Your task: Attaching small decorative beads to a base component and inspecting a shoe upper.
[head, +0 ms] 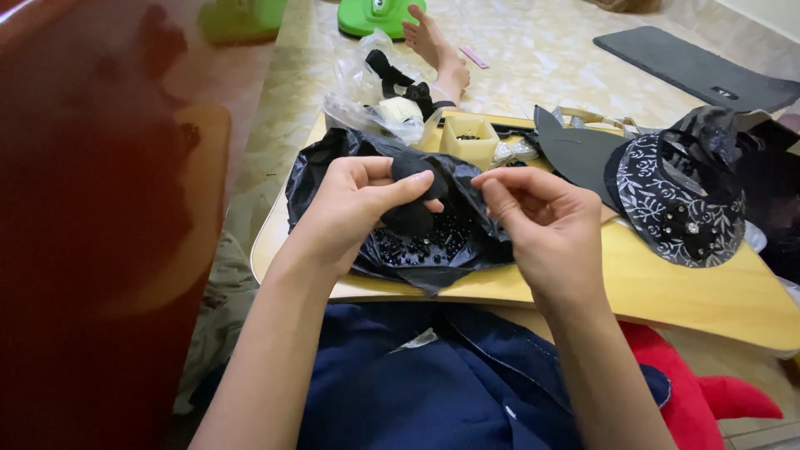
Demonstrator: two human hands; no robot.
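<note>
The head view has 1 blurred reddish-brown shape filling its left third; what it is cannot be made out. The surface [667, 292], a pale wooden board over the lap, is cut off at the right. A black plastic bag [333, 167] lies open on it with small black beads [421, 246] heaped in its fold. Behind the bag sits a crumpled clear bag [367, 92] with black and white items inside, hard to tell apart, and just beside it a small yellow box [469, 137]. To the right lies a dark patterned fabric piece [679, 204], rounded, with pale leaf print and a few stones. A grey mat [692, 67] lies on the floor beyond, and a bare foot [433, 42] rests near a green object cut off at the top edge.

The left hand [354, 204] is clamped on a black cloth piece [414, 196], thumb pressed across it, right above the beads. The right hand [542, 217] is just beside it, fingertips pinched together; whether they hold anything is too small to tell. The 2 hands are near, not touching.
</note>
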